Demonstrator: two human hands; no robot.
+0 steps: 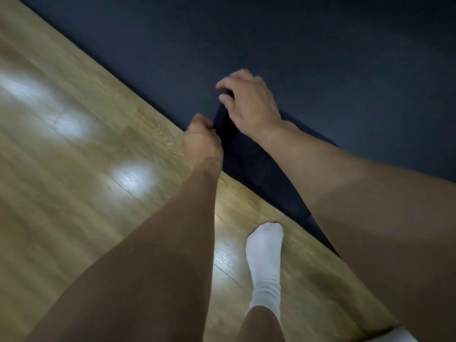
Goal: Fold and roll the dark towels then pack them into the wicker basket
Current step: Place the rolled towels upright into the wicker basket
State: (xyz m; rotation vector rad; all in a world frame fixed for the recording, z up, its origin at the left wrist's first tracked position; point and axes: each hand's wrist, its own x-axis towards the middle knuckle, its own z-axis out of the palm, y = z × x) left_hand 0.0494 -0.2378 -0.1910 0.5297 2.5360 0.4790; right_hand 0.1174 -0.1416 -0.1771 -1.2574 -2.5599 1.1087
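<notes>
The wooden floor (74, 149) is taking up the whole left side, shining with pale patches of reflected light and running diagonally along the long near edge of the dark blue surface (345, 58). My left hand (202, 141) is reaching out to that edge. Its fingers are curled in tight and pinching the left side of the dark towel (246, 159), with the knuckles turned up toward me. The dark towel is lying across the near edge of the surface between my two forearms, its upper part resting on the surface and its lower part reaching past the edge over the floor. The cloth is almost the same colour as the surface, so I am not making out where its far end lies. A little farther in from the edge, my right hand (249, 102) is gripping a raised fold of the towel, thumb underneath and fingers curled over the top, with a bit of dark cloth showing between them. Lower down, my foot in a white sock (265, 255) is standing on the floor just beside the surface's edge, toes pointing toward it. The dark blue surface is filling the upper right, flat and plain
</notes>
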